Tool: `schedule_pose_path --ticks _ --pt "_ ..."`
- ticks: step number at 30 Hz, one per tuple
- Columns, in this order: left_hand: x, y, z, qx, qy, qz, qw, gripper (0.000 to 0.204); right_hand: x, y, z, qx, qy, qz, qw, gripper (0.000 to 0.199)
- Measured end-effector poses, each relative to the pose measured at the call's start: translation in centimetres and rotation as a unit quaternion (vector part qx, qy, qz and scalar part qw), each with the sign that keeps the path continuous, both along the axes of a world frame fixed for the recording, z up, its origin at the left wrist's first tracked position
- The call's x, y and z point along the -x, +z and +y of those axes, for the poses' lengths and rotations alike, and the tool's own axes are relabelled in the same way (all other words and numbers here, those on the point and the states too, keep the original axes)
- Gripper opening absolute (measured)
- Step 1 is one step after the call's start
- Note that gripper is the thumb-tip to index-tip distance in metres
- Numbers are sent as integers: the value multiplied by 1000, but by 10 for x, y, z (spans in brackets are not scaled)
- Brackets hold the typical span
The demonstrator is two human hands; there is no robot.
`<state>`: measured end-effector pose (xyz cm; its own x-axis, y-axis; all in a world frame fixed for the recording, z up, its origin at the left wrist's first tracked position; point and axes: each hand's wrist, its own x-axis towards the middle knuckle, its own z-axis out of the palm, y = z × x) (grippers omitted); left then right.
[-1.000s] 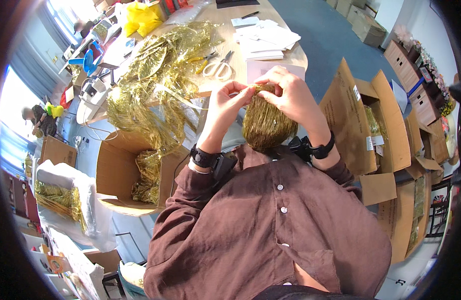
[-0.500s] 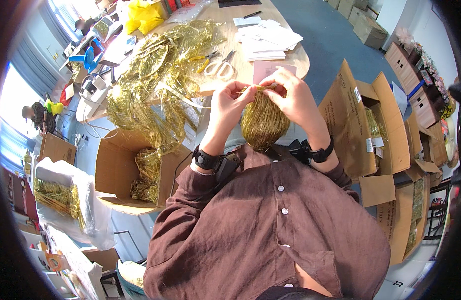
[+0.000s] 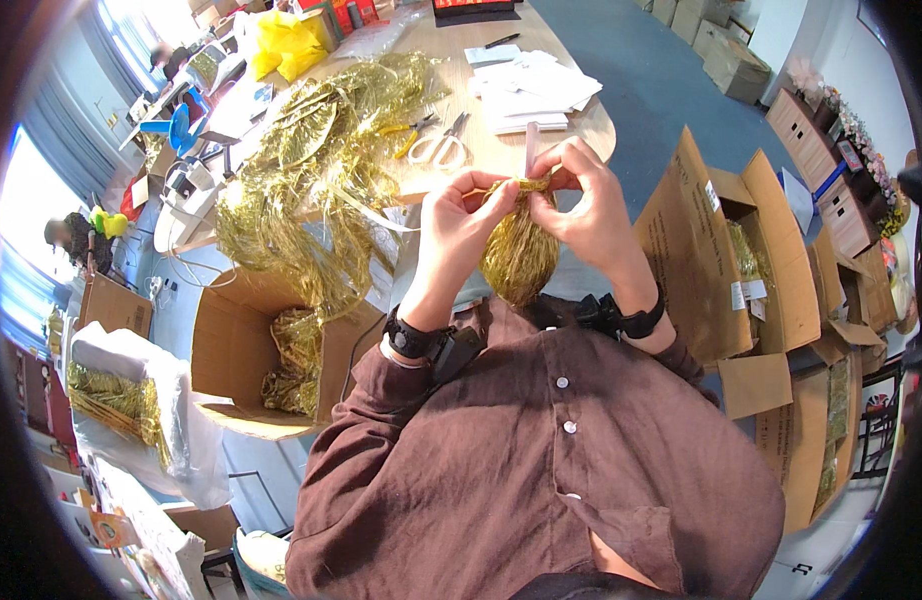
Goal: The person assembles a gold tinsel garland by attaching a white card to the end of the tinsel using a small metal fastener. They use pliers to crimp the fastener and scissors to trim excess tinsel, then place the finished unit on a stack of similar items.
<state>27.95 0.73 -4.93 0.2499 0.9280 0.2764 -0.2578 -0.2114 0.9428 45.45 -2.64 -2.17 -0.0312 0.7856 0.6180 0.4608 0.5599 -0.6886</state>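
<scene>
A hanging bundle of gold tinsel fringe (image 3: pixel 521 258) is held in front of my chest, its top band pinched in both hands. My left hand (image 3: pixel 455 222) grips the band's left end between thumb and fingers. My right hand (image 3: pixel 585 208) is closed on the right end, fingertips close to the left ones. A pale pink strip, perhaps a card seen nearly edge-on (image 3: pixel 532 150), stands up just above the band. Beyond my left hand, a loose heap of gold tinsel (image 3: pixel 306 150) spreads over the table and droops off its edge.
White-handled scissors (image 3: pixel 439 150) and yellow-handled pliers (image 3: pixel 406 135) lie on the table, beside white papers (image 3: pixel 541 90). An open carton (image 3: pixel 231 350) with gold tinsel stands at left. More open cartons (image 3: pixel 691 260) stand at right. A yellow bag (image 3: pixel 286 45) sits at the back.
The pink card above the band has gone from broad to a narrow strip. The tinsel bundle has turned and looks slimmer; both hands still pinch its band.
</scene>
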Motion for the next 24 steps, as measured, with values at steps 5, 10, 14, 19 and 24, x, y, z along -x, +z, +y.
schedule_pose_path --ticks 5,10,14,19,24 --pt "6 6 3 7 -23 -1 1000 18 -8 -4 10 -15 49 46 998 22" --pt "16 11 9 7 -71 23 997 19 -18 -10 10 19 126 113 985 23" --pt "26 12 12 3 -46 71 996 19 -26 -10 9 39 193 197 961 24" --pt "37 9 20 -9 -16 98 995 21 -39 -11 7 20 219 281 934 23" --pt "40 2 30 8 -37 72 997 19 -49 -12 9 28 270 370 888 20"
